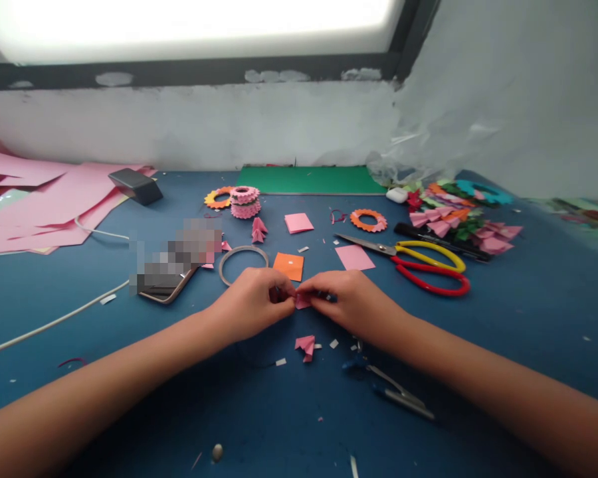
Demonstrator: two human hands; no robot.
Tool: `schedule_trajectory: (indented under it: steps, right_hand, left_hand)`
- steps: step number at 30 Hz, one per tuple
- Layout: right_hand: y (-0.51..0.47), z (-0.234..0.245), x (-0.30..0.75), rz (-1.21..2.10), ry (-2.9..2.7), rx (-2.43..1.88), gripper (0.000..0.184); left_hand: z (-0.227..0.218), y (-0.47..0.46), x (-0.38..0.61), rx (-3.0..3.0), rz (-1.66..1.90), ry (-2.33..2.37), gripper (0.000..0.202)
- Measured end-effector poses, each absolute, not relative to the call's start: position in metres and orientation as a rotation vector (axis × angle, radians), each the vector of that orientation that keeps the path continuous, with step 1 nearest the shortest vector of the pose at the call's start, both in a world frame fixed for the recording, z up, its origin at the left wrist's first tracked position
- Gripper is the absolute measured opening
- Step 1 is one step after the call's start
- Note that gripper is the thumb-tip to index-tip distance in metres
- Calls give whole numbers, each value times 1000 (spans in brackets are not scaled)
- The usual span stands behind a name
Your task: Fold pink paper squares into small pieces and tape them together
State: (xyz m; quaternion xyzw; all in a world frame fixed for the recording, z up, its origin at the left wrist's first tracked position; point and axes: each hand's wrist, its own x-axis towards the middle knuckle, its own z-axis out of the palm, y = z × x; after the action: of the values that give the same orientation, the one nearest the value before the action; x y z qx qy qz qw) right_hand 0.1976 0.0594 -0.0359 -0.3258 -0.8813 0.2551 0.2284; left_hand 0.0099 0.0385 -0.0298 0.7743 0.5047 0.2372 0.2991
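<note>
My left hand [254, 302] and my right hand [351, 302] meet over the middle of the blue table [528, 312]. Both pinch a small folded pink paper piece [302, 301] between their fingertips. Just below them lies another folded pink piece [305, 346] among small white scraps. An orange paper square [289, 265] and a tape ring [242, 263] lie just beyond my left hand, a pink square [354, 257] beyond my right.
Yellow and red scissors [423, 262] lie to the right, small blue scissors [389, 388] under my right forearm. A phone [167, 282] and white cable [54, 322] are left. Pink sheets [44, 202], paper rings [244, 201], a green mat [311, 180] and folded pieces [458, 216] line the back.
</note>
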Motion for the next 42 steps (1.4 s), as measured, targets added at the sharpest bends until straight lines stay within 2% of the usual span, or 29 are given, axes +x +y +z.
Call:
schedule_trajectory:
  steps: [9, 18, 31, 42]
  right_hand:
    - [64, -40, 201, 472, -2553, -839, 8]
    - [74, -39, 211, 426, -2712, -595, 15]
    - [74, -39, 210, 291, -2778, -513, 16]
    - [76, -39, 210, 236, -2800, -492, 14]
  left_hand:
    - [-33, 45, 4, 2402, 563, 1254, 9]
    - [-33, 50, -7, 2599, 459, 1022, 19]
    - [-28, 50, -13, 2848, 304, 995, 19]
    - [-35, 42, -9, 2946, 365, 1076, 20]
